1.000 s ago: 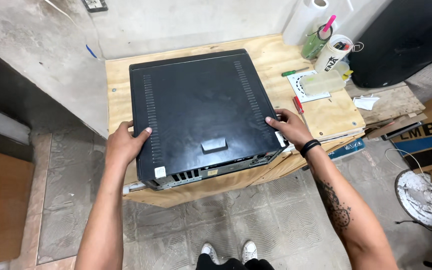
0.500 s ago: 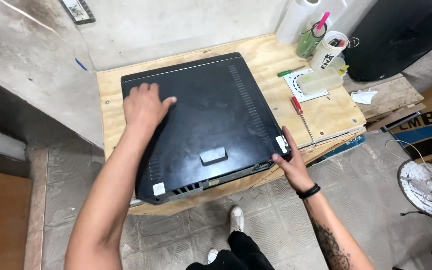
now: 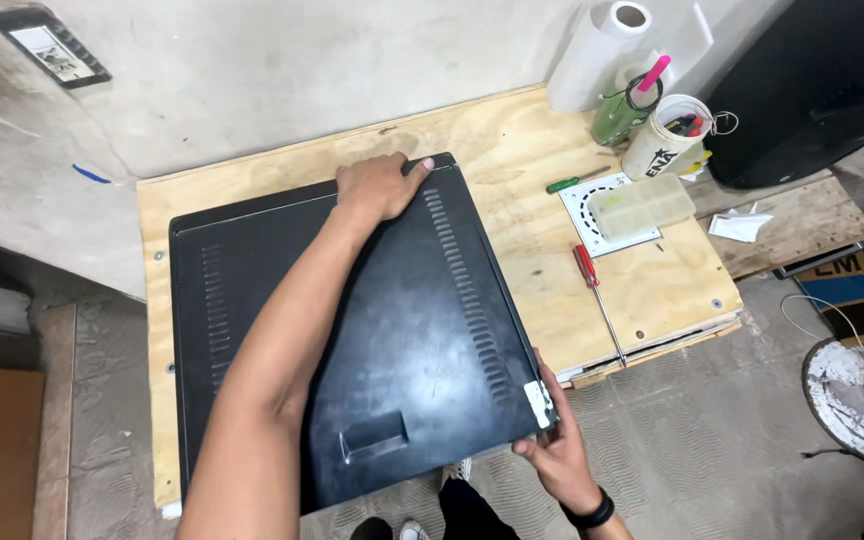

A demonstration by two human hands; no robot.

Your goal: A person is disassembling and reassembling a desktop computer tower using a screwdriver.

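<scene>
A large black case [image 3: 422, 340] with rows of vent slots lies flat on the plywood board [image 3: 512, 180], covering most of its left and middle part and overhanging the board's near edge. The left hand [image 3: 377, 185] reaches across the case and rests palm down on its far edge, near the far right corner, fingers curled over that edge. The right hand [image 3: 552, 450] grips the case's near right corner from below and the side (a small white sticker sits just there), with the thumb along the right edge. The two hands are well apart, at opposite corners of the case, each pressed on it.

On the bare right part of the board a red-handled screwdriver [image 3: 597, 305] lies pointing toward the near edge. Further back a clear plastic box [image 3: 642, 205] rests on a white square grate [image 3: 607, 215], with a green-handled screwdriver [image 3: 572, 182] just beside it. At the far right corner stand a white cup of pens [image 3: 664, 140], a green bottle [image 3: 617, 115] and a roll of paper towel [image 3: 597, 55].
</scene>
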